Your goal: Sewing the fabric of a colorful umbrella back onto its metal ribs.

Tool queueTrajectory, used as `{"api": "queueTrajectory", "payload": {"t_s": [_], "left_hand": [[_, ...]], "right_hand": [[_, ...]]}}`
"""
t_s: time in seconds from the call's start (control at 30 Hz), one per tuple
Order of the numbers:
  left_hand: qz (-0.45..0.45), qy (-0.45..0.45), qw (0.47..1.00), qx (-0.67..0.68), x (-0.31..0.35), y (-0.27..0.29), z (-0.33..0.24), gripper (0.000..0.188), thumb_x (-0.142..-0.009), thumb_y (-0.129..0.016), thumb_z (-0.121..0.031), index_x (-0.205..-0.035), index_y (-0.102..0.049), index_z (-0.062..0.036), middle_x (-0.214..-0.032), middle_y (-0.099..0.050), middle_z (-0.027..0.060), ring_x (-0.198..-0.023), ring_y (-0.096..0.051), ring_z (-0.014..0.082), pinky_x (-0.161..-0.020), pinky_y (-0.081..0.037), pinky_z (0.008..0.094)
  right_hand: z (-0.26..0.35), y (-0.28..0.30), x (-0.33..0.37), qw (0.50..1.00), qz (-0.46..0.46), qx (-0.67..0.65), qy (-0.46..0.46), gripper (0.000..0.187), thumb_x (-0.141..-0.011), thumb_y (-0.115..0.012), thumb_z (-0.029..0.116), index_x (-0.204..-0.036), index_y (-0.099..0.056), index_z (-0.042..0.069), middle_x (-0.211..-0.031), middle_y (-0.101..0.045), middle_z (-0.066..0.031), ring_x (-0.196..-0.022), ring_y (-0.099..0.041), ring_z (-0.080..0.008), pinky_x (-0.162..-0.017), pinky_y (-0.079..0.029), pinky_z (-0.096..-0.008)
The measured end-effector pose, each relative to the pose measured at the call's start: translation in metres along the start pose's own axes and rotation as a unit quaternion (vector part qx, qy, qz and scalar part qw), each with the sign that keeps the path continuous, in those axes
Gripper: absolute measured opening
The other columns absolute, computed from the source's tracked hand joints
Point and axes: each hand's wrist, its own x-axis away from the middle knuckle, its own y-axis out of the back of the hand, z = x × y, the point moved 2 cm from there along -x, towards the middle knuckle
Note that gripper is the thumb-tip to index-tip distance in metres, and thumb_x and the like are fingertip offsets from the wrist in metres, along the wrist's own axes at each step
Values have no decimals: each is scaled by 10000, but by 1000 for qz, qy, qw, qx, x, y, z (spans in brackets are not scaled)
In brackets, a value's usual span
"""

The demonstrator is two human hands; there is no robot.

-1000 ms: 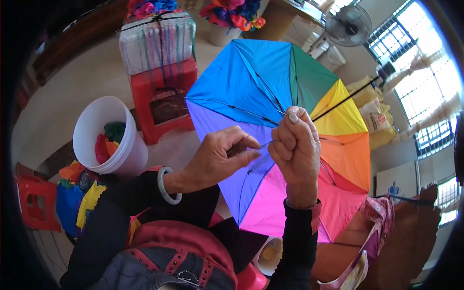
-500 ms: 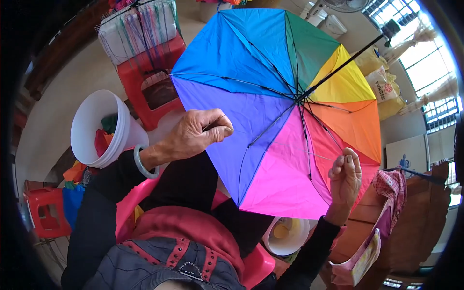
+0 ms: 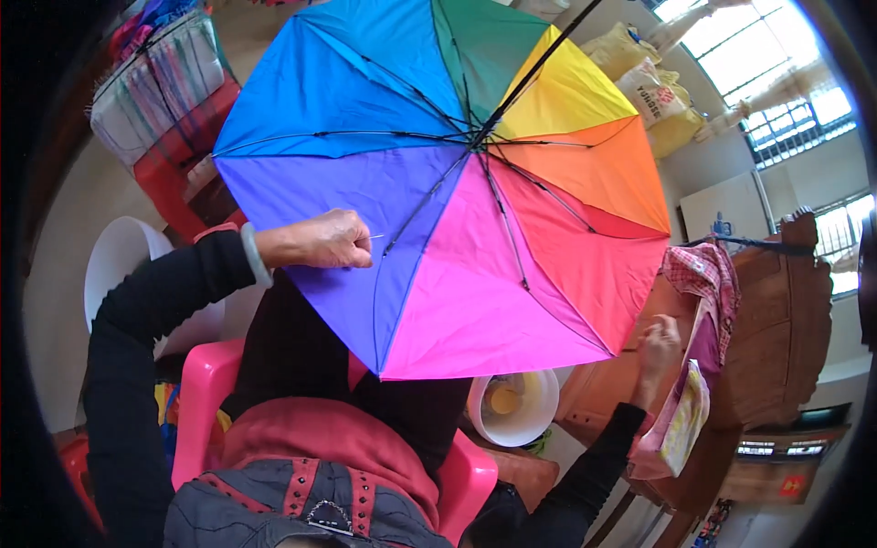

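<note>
Left hand point(image 3: 333, 241) pinching needle-like sliver point(image 3: 377, 237); right hand point(image 3: 660, 347) part-curled, hold unclear. Rainbow umbrella point(image 3: 461, 219) open, underside facing wearer, presumably for rib point(image 3: 393, 133) access.

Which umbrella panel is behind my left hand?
The purple panel, between the blue panel and the pink panel; your left hand overlaps only that one.

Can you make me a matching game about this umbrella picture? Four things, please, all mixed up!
Things:
1. Umbrella
2. Chair
3. Bracelet
4. Right hand

Matches:
A. around the left wrist
B. beside the umbrella's red part
C. open and many-coloured
D. bright pink

Right pairs: 1-C, 2-D, 3-A, 4-B
</note>
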Motion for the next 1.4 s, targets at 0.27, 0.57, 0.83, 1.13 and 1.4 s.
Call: {"api": "queueTrajectory", "payload": {"t_s": [0.27,0.57,0.83,1.13,1.4], "left_hand": [[-19,108,983,-148,-53,-32,38,350,-645,-660,-255,-715,-590,81,-713,-603,215,-691,-599,343,-615,-469,401],[-207,100,960,-160,-63,-79,47,268,-712,-602,-212,-795,-584,43,-804,-599,247,-777,-598,382,-681,-485,450],[-276,31,934,-225,-58,-67,60,202,-764,-551,-184,-810,-555,14,-763,-592,225,-750,-590,379,-642,-478,463],[-86,-302,925,-215,-31,-94,-42,270,-737,-612,-279,-701,-537,-22,-679,-545,157,-668,-557,324,-627,-458,416],[-51,-357,924,-131,-3,-168,-80,306,-751,-586,-329,-749,-527,-29,-786,-560,164,-707,-574,341,-626,-470,428]], "right_hand": [[41,-72,70,997,15,-49,59,130,-846,-503,101,-859,-599,14,-647,-532,-24,-604,-483,-89,-551,-408,-243],[61,-118,114,992,7,-101,78,122,-847,-510,94,-858,-584,-3,-638,-537,-74,-587,-497,-106,-542,-413,-263],[54,-119,160,984,106,-134,56,134,-847,-498,97,-859,-578,-10,-634,-551,-87,-566,-514,-125,-526,-417,-273],[136,-83,167,944,210,13,256,126,-827,-469,97,-845,-556,8,-606,-539,-165,-525,-558,-239,-477,-446,-352],[20,-104,79,886,194,315,279,215,-742,-587,250,-720,-556,38,-667,-573,-201,-694,-583,-369,-595,-468,-447]]}}
